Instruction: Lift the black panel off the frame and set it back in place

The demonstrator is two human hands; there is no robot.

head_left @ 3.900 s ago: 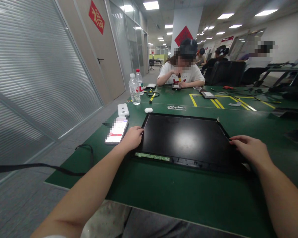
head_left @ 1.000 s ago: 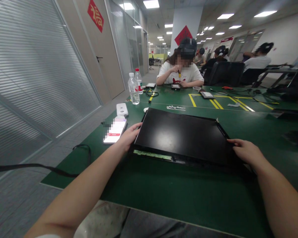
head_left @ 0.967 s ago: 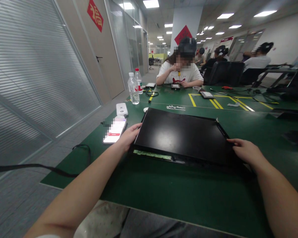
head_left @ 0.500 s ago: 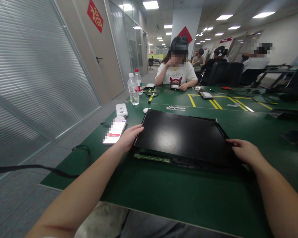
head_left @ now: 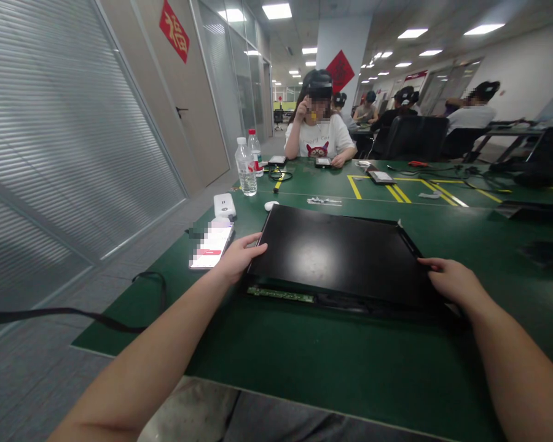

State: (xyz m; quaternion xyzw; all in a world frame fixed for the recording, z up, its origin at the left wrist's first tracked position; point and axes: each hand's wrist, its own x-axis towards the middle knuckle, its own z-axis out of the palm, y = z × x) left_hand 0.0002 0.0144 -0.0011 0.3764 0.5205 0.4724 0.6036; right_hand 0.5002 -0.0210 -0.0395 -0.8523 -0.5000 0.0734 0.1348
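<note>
A large black display panel [head_left: 336,255] lies on the green table [head_left: 304,362] in front of me, its near edge raised slightly above a black frame with a green circuit strip [head_left: 280,294]. My left hand [head_left: 238,258] grips the panel's left edge, fingers curled round it. My right hand [head_left: 449,285] holds the panel's right edge, thumb on top and fingers underneath.
A lit phone [head_left: 211,245], a white charger box [head_left: 224,204] and a white earbud case [head_left: 271,205] lie left of the panel. Two water bottles [head_left: 246,167] stand behind. A black cable [head_left: 96,316] hangs off the table's left edge. A person [head_left: 320,132] sits across; others work further back.
The panel has come up from lying flat in its frame to being lifted at both side edges. Over the last second it sank slightly. The person across sat upright.
</note>
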